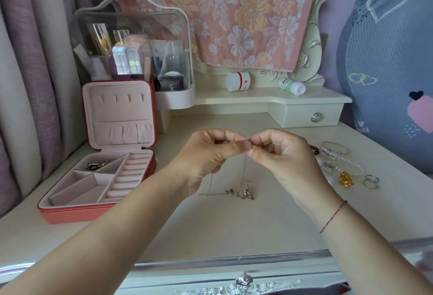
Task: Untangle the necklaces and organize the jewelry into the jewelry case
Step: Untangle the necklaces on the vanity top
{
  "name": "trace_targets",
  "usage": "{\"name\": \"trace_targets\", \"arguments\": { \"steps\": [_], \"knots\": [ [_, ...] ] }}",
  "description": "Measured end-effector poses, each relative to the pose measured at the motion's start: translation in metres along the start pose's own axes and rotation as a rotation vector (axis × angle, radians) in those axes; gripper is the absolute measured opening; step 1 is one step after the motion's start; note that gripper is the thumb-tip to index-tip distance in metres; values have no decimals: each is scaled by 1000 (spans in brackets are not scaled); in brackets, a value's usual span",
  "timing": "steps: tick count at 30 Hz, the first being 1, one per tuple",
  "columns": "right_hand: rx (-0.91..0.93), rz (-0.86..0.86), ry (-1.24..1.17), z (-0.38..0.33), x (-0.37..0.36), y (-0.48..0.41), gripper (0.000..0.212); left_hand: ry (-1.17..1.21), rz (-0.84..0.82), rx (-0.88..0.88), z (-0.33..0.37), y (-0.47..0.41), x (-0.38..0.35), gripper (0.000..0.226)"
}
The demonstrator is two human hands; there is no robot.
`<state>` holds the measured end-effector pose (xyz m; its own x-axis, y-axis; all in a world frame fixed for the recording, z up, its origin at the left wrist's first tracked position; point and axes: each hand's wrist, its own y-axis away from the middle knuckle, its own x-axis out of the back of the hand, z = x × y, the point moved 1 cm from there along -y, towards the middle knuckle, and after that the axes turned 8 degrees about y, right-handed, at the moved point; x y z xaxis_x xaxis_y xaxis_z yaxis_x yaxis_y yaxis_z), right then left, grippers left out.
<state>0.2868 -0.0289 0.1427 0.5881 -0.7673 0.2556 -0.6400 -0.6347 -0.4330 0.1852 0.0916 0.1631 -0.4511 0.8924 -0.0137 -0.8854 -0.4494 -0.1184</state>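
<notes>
Silver necklaces point(244, 194) hang below fingers point(235, 148); L hand point(210, 154) & R hand point(281, 154) both pinch chain top.

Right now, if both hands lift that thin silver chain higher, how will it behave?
Probably floppy: the silver chain hangs limp from the pinch of the left hand and right hand. Likely light, being very thin. It may snag, since its lower end lies bunched with pendants on the table.

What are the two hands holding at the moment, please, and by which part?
The left hand and right hand both pinch a thin silver necklace chain near its top; the rest hangs down to a tangle on the table.
</notes>
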Motion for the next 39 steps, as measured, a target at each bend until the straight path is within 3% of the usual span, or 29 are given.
{"name": "trace_targets", "arguments": {
  "steps": [10,15,18,24,39],
  "knots": [
    [-19,-24,-53,-1,3,-1,12,52,-6,17,-7,-3,5,32],
    [-26,-3,-42,-3,2,-1,13,31,23,25,-5,-3,3,5],
    [-28,-9,-33,-4,2,-1,13,43,44,40,-4,-4,3,2],
    [-82,-55,-28,-4,3,-2,7,44,69,23,-4,-3,5,30],
    [-163,26,-224,-2,-6,-5,9,84,114,-195,-5,0,-11,19]
  ]
}}
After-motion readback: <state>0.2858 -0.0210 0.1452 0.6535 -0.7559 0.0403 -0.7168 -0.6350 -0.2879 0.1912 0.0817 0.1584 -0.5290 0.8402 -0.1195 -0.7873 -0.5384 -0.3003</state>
